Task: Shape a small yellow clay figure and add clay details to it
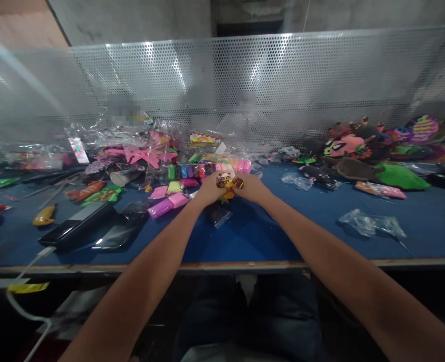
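Note:
A small clay figure (228, 185), yellow and brown with a white-topped head, is held upright between my two hands over the middle of the blue table (241, 241). My left hand (209, 189) is closed on its left side. My right hand (250, 187) grips its right side, by a brown part with yellow marks. The fingertips are small and partly hidden behind the figure. Just below my left hand lies a small black packet (218, 216). Pink and purple clay packets (160, 207) lie to the left, beside a row of coloured clay blocks (187, 171).
At left are a black power bank (77, 223) with a white cable, a dark phone-like slab (119, 234) and a yellow clay piece (44, 216). Crumpled plastic (371, 223) and a green-and-brown piece (401, 176) lie right. A perforated metal screen (245, 80) stands behind.

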Demonstrator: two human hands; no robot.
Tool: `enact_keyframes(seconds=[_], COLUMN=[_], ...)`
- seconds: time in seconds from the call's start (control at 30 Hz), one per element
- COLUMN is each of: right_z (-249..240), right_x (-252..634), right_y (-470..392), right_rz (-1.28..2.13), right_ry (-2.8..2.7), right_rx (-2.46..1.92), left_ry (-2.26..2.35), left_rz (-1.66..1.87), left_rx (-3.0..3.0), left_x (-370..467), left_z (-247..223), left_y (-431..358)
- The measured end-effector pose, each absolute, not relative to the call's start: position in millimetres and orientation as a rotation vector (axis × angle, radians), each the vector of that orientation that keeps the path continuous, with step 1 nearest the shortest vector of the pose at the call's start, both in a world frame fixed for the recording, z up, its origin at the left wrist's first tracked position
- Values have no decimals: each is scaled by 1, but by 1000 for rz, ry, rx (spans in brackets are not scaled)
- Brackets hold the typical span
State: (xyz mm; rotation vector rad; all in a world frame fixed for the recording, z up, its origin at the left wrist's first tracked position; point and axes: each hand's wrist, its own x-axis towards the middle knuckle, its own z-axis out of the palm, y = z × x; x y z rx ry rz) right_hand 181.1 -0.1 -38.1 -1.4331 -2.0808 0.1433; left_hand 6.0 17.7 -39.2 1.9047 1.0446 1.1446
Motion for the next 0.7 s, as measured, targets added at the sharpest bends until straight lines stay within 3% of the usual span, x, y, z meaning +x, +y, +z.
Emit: enact_keyframes(seconds=[0.17,0.7], right_z=[-37,-35], right_x=[169,173], right_y=[-7,-7], right_rz=[-70,71], right_ry=[-2090,-1965], right_rx=[-1511,-1396], left_ry=[1097,1131], left_rz=[1170,1262], left_rx=[1935,1801], left_x=[6,10], left_z=[-39,-26], left_y=[17,9])
